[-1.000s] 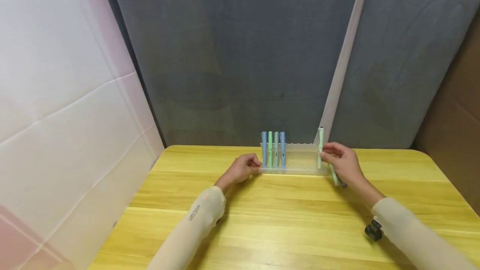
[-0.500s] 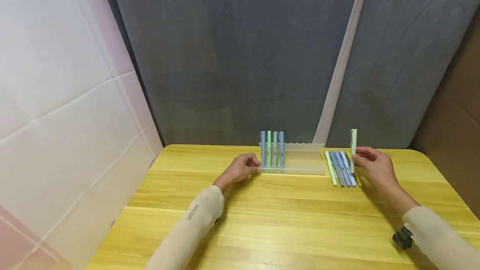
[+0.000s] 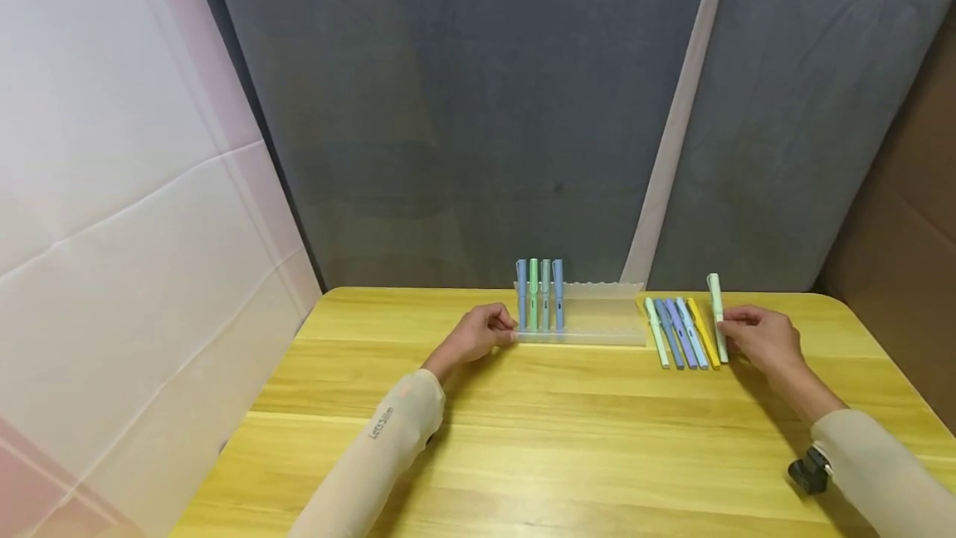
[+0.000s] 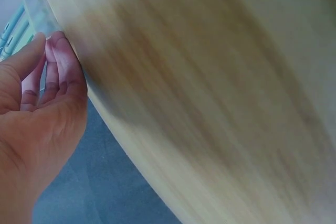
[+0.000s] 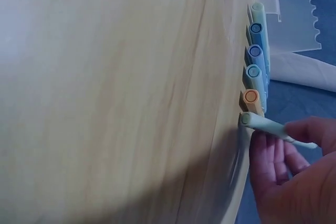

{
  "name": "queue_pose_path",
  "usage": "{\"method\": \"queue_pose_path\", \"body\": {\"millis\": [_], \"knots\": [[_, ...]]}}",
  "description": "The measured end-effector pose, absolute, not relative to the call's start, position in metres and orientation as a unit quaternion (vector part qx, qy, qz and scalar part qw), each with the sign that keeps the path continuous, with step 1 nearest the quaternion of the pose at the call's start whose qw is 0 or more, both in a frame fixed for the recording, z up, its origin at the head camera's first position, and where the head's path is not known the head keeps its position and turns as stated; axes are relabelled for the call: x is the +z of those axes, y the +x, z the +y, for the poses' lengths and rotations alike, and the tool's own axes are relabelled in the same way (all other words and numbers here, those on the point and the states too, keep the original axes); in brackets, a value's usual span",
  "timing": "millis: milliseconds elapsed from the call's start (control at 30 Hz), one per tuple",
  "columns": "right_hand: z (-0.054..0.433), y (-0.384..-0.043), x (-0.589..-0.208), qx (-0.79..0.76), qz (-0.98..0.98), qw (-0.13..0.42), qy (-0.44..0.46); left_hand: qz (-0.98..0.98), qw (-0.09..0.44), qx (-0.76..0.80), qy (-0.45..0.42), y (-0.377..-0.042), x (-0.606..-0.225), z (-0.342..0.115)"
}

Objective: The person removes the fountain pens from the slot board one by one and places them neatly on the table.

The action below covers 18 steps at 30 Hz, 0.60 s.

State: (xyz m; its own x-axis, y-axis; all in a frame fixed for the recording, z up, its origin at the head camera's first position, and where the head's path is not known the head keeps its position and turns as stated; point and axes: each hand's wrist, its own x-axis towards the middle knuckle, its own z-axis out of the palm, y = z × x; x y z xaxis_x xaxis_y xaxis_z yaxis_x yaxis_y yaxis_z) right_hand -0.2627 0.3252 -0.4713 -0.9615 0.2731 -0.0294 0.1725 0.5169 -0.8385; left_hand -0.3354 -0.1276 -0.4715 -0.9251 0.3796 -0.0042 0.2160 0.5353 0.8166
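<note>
My left hand (image 3: 475,334) pinches the lower left corner of a clear plastic pen stand (image 3: 603,314). Several capped pens stand upright at the stand's left end: a blue pen (image 3: 522,293), a green pen (image 3: 534,293), a grey-green pen (image 3: 546,293) and a second blue pen (image 3: 558,293). Between thumb and fingers, my right hand (image 3: 765,342) holds a pale green pen (image 3: 714,295), cap up and leaning. Its lower end is close to the tabletop, right beside a yellow pen (image 3: 700,326). In the right wrist view, that end (image 5: 247,119) borders the row of lying pens.
Left of the yellow pen lie a light blue pen (image 3: 691,335), a purple pen (image 3: 681,335), a blue pen (image 3: 669,335) and a light green pen (image 3: 657,335), side by side. The wooden table (image 3: 478,438) meets a grey curtain (image 3: 448,148) at the back.
My right hand has carried the pale green pen from the stand's right end rightward past the lying pens, then lowered and tilted it. My left hand has stayed at the stand.
</note>
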Motion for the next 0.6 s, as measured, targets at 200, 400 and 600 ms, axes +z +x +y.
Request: {"method": "queue_pose_path", "body": {"millis": [200, 400, 600], "knots": [[0.3259, -0.2641, -0.4713, 0.431, -0.890, 0.012, -0.148, 0.873, 0.088, 0.448, 0.170, -0.3360, -0.4718, -0.1289], [0.3248, -0.2658, -0.4693, 0.385, -0.914, 0.002, -0.128, 0.873, 0.089, 0.448, 0.170, -0.3355, -0.4721, -0.1298], [0.3235, -0.2657, -0.4656, 0.366, -0.922, 0.002, -0.129, 0.869, 0.089, 0.452, 0.181, -0.3361, -0.4726, -0.1297]]}}
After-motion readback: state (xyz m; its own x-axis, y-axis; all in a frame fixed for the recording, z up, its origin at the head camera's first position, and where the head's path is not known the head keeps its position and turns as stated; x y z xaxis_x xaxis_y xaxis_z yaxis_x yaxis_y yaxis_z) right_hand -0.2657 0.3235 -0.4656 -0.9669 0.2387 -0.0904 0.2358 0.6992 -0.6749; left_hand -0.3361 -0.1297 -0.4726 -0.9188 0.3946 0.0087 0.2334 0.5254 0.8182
